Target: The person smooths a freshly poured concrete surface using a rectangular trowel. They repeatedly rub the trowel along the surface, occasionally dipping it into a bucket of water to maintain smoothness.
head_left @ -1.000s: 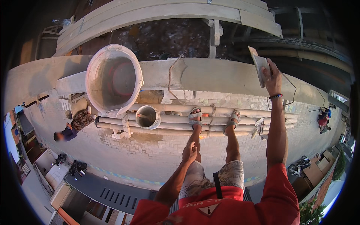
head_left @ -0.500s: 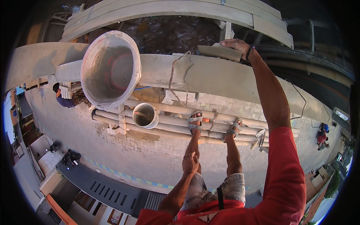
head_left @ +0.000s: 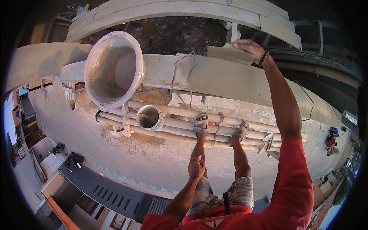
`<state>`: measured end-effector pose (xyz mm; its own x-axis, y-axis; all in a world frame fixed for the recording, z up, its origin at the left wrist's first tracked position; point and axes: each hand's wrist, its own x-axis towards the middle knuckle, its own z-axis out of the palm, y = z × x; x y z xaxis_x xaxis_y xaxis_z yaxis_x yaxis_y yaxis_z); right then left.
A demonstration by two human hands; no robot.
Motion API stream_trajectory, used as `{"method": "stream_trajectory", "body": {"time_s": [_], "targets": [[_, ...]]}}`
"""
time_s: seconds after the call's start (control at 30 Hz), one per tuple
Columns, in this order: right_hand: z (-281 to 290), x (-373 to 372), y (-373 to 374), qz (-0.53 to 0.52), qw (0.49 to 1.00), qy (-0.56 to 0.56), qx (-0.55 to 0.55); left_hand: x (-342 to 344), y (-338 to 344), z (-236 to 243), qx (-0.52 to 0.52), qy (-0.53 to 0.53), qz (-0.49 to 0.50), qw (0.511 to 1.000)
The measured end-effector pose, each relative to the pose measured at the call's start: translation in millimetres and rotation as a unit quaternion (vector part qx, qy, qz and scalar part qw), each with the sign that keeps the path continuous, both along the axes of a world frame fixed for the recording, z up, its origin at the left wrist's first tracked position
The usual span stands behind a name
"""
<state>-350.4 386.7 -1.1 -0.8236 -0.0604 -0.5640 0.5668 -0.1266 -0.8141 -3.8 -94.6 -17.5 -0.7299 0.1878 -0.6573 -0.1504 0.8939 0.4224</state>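
Note:
My right hand [head_left: 249, 49] grips a flat plastering trowel [head_left: 224, 53], laid along the far upper edge of a grey plastered concrete beam [head_left: 226, 78]. My left hand [head_left: 196, 167] hangs low over my left leg, fingers curled; whether anything is inside is hidden. A large white bucket [head_left: 90, 73], coated inside with grey residue, stands at the beam's left part. A smaller bucket [head_left: 159, 119] rests below it on bamboo poles [head_left: 176, 124], with grey stuff inside. My sandalled feet [head_left: 200, 124] stand on those poles. Bent metal rods [head_left: 174, 78] hang over the beam.
Pale boards [head_left: 180, 11] cross above a dark opening. Far below lie a paved lane [head_left: 126, 161] with people [head_left: 331, 141] at the right, parked motorbikes [head_left: 74, 161] at the left, and a dark slotted canopy [head_left: 107, 191]. Another tool [head_left: 266, 140] lies on the poles at right.
My right hand has swung up and leftward, turning the trowel from upright to along the beam's edge. My left hand is slightly lower. The person at the lane's left is no longer visible.

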Motion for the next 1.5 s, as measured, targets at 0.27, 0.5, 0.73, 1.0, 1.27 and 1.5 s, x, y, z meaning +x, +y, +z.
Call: {"method": "stream_trajectory", "body": {"time_s": [0.27,0.5,0.73,1.0,1.27,1.5], "targets": [[54.7,75.7,-63.2,-0.126,0.989,0.079,-0.004,-8.1,4.8,-1.0,-0.005,-0.012,0.013,1.000],[32.0,85.1,-195.7,-0.161,0.865,0.156,0.448,-27.2,7.1,1.3,0.005,-0.018,-0.019,1.000],[19.3,111.5,-235.2,-0.066,0.834,0.148,0.527,-34.0,0.3,-4.0,0.007,-0.019,-0.018,1.000],[51.4,170.2,-203.7,-0.162,0.826,0.124,0.526,-46.0,7.1,1.5,0.029,-0.009,-0.009,1.000],[16.5,69.2,-231.3,-0.164,0.805,0.098,0.561,-54.9,10.0,0.0,0.015,-0.024,-0.059,0.998],[9.8,136.1,-146.5,-0.261,0.726,-0.020,0.636,-64.0,5.2,2.8,0.014,-0.024,-0.062,0.998]]}}
